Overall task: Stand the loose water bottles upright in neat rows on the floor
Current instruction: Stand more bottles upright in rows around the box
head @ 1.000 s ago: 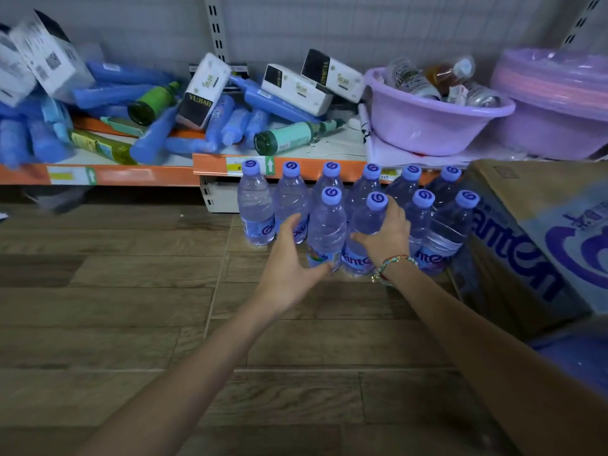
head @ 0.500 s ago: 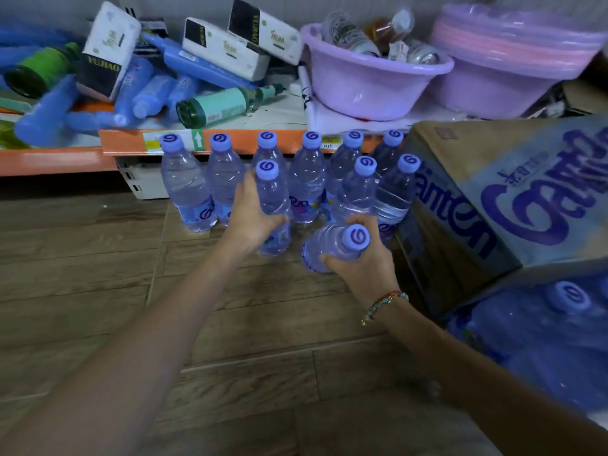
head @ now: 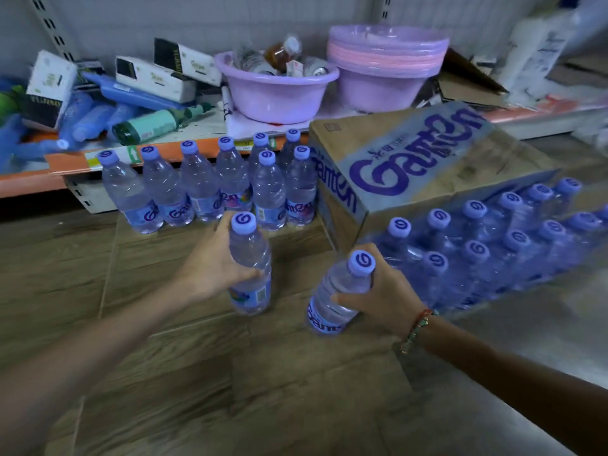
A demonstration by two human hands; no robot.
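Several clear water bottles with purple caps [head: 210, 189] stand upright in rows on the wooden floor [head: 164, 373] below the shelf edge. My left hand [head: 210, 268] grips one bottle [head: 251, 284] by its body, nearly upright, in front of the rows. My right hand [head: 385, 291] holds a second bottle [head: 332, 301], tilted with its cap up and to the right. Both held bottles are nearer to me than the standing group.
A cardboard carton [head: 411, 166] printed with purple letters lies at the right of the rows. A shrink-wrapped pack of bottles [head: 493, 245] lies in front of it. The low shelf [head: 65, 166] holds purple basins [head: 276, 90], boxes and blue packets.
Both hands have pulled back from the rows toward me, each with a bottle. The view has swung right, so the wrapped pack now shows.
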